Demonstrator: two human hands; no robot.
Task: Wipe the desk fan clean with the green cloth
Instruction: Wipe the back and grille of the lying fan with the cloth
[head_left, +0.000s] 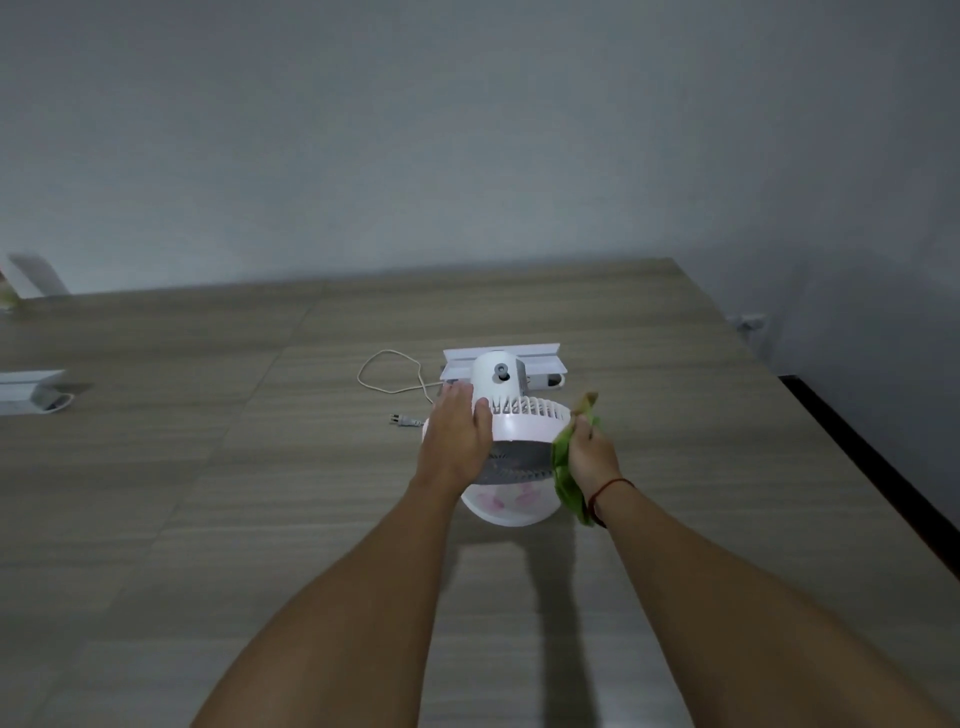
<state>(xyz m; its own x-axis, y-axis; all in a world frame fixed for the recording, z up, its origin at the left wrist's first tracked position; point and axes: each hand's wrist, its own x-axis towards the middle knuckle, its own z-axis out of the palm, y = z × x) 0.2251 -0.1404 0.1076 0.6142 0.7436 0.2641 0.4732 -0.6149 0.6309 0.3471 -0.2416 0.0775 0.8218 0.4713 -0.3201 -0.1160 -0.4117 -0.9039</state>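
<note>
on the wood-grain desk (208, 519) i see the white desk fan (519, 421), left hand (457, 441) spread flat on its rim, right hand (592, 457) pinching the green cloth (563, 467) against its side, power cord (384, 379) trailing behind

No words, numbers or signs can be read here. The desk fan (514, 426) has some pink spots low on its round front, but they are too blurry to tell if they are letters.
</note>
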